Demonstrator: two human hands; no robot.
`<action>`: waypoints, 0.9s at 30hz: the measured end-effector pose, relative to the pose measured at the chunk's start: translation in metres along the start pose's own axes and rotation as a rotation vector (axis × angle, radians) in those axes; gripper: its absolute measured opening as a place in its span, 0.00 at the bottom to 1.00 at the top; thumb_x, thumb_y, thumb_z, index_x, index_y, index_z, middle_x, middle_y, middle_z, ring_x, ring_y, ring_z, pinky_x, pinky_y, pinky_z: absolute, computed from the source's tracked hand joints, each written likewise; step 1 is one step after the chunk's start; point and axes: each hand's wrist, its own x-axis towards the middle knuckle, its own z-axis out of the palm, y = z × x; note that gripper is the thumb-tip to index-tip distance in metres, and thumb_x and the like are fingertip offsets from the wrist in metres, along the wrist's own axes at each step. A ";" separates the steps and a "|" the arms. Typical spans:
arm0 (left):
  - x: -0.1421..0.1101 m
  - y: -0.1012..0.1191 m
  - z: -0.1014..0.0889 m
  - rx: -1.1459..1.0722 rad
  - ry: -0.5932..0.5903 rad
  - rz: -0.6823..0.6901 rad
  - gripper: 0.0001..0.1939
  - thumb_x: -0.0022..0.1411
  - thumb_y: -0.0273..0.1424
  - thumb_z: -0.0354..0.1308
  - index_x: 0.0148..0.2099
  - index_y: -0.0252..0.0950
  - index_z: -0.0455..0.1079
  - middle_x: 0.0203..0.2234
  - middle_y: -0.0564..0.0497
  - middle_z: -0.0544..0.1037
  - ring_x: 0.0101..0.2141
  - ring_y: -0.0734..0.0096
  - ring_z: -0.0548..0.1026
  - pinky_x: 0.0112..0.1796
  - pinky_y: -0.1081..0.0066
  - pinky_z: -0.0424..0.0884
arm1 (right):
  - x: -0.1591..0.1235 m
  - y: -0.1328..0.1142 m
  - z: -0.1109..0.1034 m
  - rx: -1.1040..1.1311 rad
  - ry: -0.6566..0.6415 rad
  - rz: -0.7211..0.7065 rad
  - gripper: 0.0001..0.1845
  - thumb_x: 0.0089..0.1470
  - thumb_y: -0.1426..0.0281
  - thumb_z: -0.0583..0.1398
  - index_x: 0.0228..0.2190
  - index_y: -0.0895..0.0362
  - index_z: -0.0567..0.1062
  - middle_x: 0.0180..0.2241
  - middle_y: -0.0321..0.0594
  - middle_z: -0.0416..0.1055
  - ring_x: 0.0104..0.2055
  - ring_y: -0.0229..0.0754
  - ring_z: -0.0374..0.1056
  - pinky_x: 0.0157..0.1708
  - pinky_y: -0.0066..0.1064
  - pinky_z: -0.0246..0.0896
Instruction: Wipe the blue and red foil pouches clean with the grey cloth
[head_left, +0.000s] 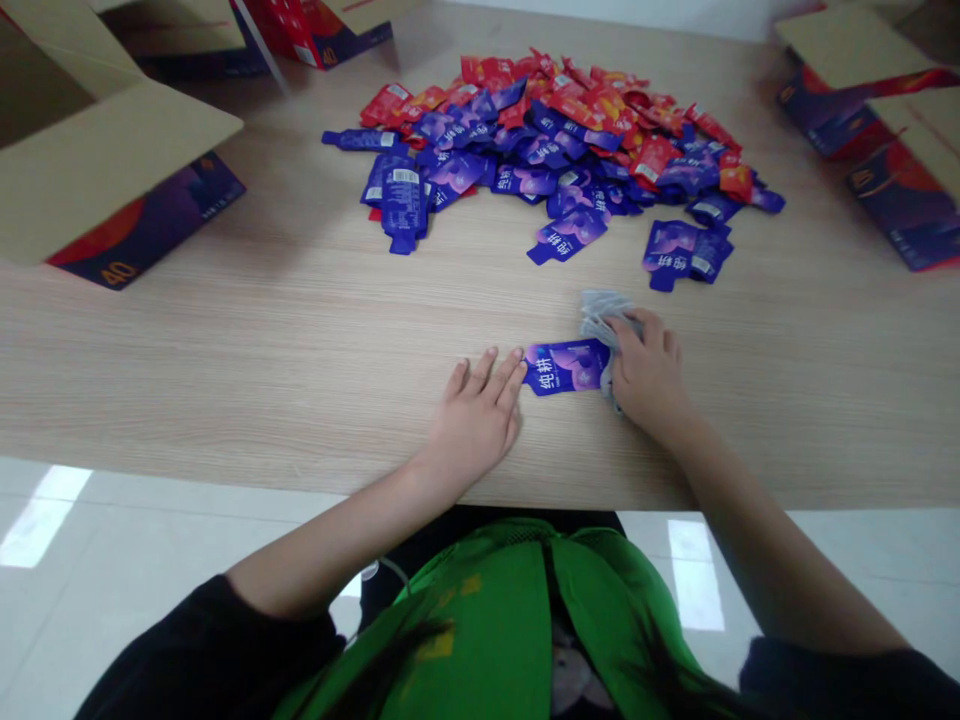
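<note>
Head view: purple pouch lies flat on the table between both hands. Left hand is flat, fingers spread, fingertips touching its left end. Right hand presses a grey cloth on its right end. Pouch pile far behind.

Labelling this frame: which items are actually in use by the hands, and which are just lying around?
In use:
left hand, fingertips on the purple sachet
right hand, holding a grey cloth against that sachet

Lying about:
pile of red and purple sachets
open carton left
cartons right
wooden table
</note>
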 end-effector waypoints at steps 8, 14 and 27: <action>0.001 0.000 0.003 0.011 0.009 0.008 0.30 0.74 0.33 0.42 0.74 0.31 0.54 0.73 0.46 0.54 0.70 0.47 0.55 0.65 0.44 0.57 | 0.010 -0.034 -0.010 0.287 0.137 -0.118 0.28 0.59 0.76 0.48 0.60 0.59 0.70 0.58 0.56 0.64 0.60 0.56 0.61 0.58 0.52 0.59; 0.000 0.000 0.002 0.008 -0.006 -0.003 0.28 0.74 0.34 0.42 0.71 0.30 0.61 0.71 0.44 0.58 0.70 0.48 0.55 0.66 0.45 0.55 | 0.020 -0.092 0.005 0.134 -0.054 -0.265 0.25 0.63 0.73 0.51 0.59 0.55 0.72 0.64 0.51 0.63 0.55 0.57 0.62 0.53 0.50 0.58; 0.000 0.000 0.001 0.000 0.005 -0.004 0.30 0.75 0.38 0.43 0.74 0.33 0.54 0.73 0.46 0.54 0.70 0.48 0.55 0.65 0.45 0.57 | -0.004 0.004 0.001 -0.017 0.015 0.018 0.30 0.58 0.73 0.51 0.61 0.58 0.69 0.61 0.58 0.63 0.52 0.61 0.64 0.48 0.57 0.63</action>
